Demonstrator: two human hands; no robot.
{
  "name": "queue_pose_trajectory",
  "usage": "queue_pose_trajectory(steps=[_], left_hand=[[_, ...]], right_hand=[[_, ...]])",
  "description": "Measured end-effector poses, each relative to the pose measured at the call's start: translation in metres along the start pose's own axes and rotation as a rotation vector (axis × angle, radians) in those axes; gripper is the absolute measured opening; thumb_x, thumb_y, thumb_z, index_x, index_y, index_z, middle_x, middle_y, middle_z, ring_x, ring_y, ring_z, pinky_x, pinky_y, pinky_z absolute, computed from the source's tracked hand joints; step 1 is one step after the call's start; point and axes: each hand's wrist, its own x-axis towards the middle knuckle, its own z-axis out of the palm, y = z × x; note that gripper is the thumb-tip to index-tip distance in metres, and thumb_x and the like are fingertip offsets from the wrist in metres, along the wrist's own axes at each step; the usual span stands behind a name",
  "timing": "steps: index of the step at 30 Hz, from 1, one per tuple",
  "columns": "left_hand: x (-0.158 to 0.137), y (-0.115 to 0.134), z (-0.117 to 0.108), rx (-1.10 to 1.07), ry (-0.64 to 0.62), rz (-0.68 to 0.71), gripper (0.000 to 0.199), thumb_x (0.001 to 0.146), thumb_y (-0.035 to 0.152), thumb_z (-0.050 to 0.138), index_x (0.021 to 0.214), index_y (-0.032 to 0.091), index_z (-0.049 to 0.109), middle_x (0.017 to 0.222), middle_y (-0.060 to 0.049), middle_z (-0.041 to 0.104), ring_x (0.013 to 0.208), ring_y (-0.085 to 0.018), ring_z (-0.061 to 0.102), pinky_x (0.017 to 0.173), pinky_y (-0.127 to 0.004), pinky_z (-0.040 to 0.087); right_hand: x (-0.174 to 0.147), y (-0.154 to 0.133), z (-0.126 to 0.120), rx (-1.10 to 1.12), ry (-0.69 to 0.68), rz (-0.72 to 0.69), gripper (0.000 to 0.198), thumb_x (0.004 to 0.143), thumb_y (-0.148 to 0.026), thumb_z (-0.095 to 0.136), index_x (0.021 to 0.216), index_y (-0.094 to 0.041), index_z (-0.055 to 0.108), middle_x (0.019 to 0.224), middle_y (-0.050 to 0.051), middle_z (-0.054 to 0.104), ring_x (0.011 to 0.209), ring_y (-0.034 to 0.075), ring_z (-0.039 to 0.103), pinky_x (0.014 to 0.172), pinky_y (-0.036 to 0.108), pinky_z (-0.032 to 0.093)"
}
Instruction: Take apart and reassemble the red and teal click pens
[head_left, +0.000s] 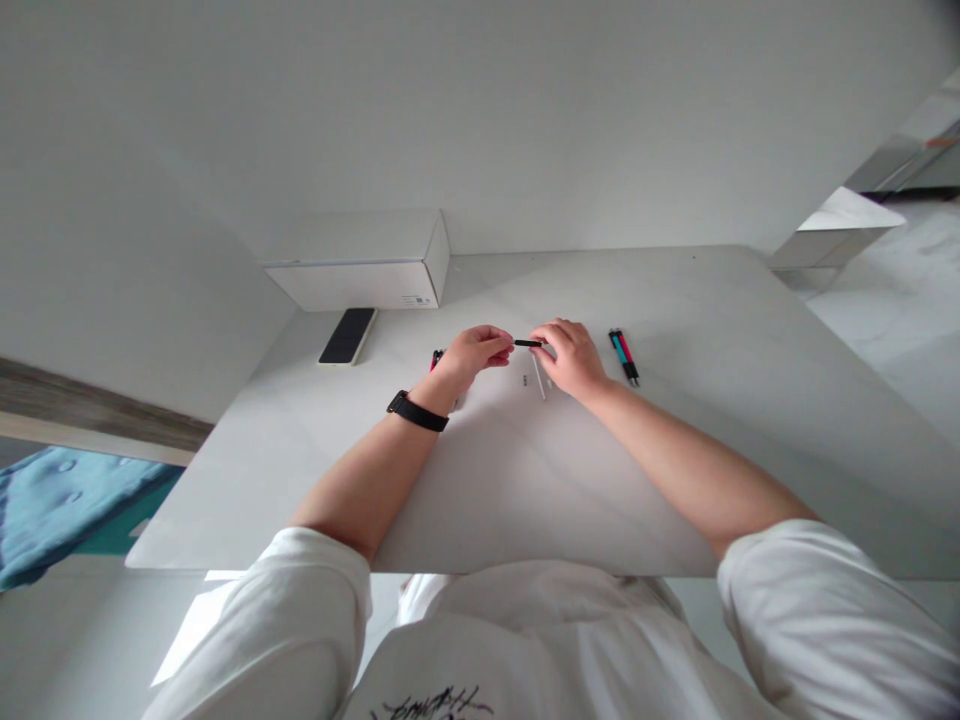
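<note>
Between my hands, above the table, is a short black tube-like pen part. My left hand pinches at its left end, where a small light tip shows. The fingers of my right hand are closed on its right end. Below my right hand lies a thin whitish stick, perhaps a refill, with tiny dark bits beside it. Partly covered by my left wrist are red and black pen-like pieces. To the right of my right hand lie two pens, one teal and one red, both with black ends.
A white box stands at the back left against the wall. In front of it lies a phone with a dark screen. The white table has a rounded front left corner. Blue cushioned fabric shows at far left.
</note>
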Motion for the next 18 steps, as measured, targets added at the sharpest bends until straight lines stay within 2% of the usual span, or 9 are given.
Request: queue_pose_trajectory(steps=[9,14,18], left_hand=[[0.0010,0.0001,-0.0001,0.069,-0.009,0.118,0.024,0.082,0.031,0.082,0.093,0.014,0.070,0.087,-0.005,0.073,0.078,-0.012,0.068,0.082,-0.030,0.059],[0.0006,-0.0001,0.0005,0.056,-0.020,0.083,0.022,0.082,0.030,0.082,0.092,0.014,0.070,0.085,-0.005,0.072,0.075,-0.012,0.068,0.080,-0.030,0.059],[-0.0001,0.0006,0.0008,0.038,-0.015,0.092,0.023,0.082,0.031,0.082,0.091,0.014,0.070,0.085,-0.005,0.072,0.077,-0.012,0.068,0.081,-0.031,0.059]], right_hand=[[0.0012,0.0051,0.0037,0.176,0.027,0.084,0.021,0.100,-0.030,0.065,0.121,-0.027,0.066,0.108,0.007,0.077,0.099,0.027,0.071,0.095,0.044,0.051],[0.0016,0.0041,0.0012,0.090,0.043,0.022,0.008,0.101,-0.030,0.065,0.106,-0.027,0.070,0.101,0.007,0.075,0.100,0.028,0.067,0.094,0.045,0.049],[0.0021,0.0026,-0.0003,0.089,0.032,0.030,0.009,0.101,-0.033,0.064,0.104,-0.028,0.071,0.100,0.007,0.074,0.100,0.029,0.066,0.095,0.046,0.048]])
